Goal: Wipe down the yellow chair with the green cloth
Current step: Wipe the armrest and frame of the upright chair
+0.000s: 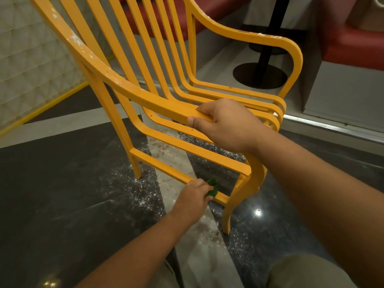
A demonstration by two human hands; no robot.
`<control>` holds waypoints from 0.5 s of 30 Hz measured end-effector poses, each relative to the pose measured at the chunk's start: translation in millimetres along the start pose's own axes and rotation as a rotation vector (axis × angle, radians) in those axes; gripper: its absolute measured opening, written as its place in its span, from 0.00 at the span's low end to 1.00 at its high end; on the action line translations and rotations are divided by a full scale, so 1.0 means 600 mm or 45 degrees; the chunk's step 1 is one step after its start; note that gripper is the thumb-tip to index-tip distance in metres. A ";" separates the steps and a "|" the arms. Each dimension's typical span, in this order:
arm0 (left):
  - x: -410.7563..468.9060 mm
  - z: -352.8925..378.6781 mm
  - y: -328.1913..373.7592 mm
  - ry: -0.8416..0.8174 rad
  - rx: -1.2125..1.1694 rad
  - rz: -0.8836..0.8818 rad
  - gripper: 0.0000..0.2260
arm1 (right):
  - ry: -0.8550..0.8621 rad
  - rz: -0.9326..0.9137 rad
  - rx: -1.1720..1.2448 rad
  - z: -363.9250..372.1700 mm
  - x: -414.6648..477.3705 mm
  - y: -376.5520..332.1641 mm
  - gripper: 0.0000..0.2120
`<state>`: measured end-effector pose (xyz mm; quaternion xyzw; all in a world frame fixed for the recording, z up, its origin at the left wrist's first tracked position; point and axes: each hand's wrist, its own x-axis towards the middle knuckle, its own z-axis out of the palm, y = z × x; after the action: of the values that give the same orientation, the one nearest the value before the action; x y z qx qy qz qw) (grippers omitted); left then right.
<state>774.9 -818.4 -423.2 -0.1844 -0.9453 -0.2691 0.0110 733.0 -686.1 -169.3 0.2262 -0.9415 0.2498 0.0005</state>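
Note:
The yellow chair point(145, 59) with slatted back and seat fills the middle of the view, its paint chipped white in places. My right hand point(224, 123) grips the front end of the near armrest. My left hand point(194, 194) is low down, closed around the green cloth point(212, 190), which is pressed against the lower side rail between the chair's legs. Only a small bunched part of the cloth shows past my fingers.
The dark polished floor point(62, 194) under the chair is scattered with white flecks. A black table pole on a round base point(259, 75) stands behind the chair. A red bench point(353, 42) is at the right, a pale quilted panel point(31, 59) at the left.

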 end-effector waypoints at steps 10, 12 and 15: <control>0.013 0.026 0.036 -0.011 0.089 -0.036 0.14 | -0.008 -0.011 0.072 0.000 -0.001 0.005 0.17; 0.001 0.030 0.043 -0.044 0.041 0.070 0.16 | -0.008 -0.011 0.083 -0.001 -0.002 0.005 0.16; 0.004 0.013 0.017 -0.023 0.047 0.064 0.16 | -0.006 -0.016 0.078 -0.001 -0.002 0.005 0.16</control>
<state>777.2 -805.6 -424.2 -0.2104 -0.9451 -0.2496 0.0126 732.9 -683.2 -170.5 0.2328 -0.9319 0.2779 -0.0071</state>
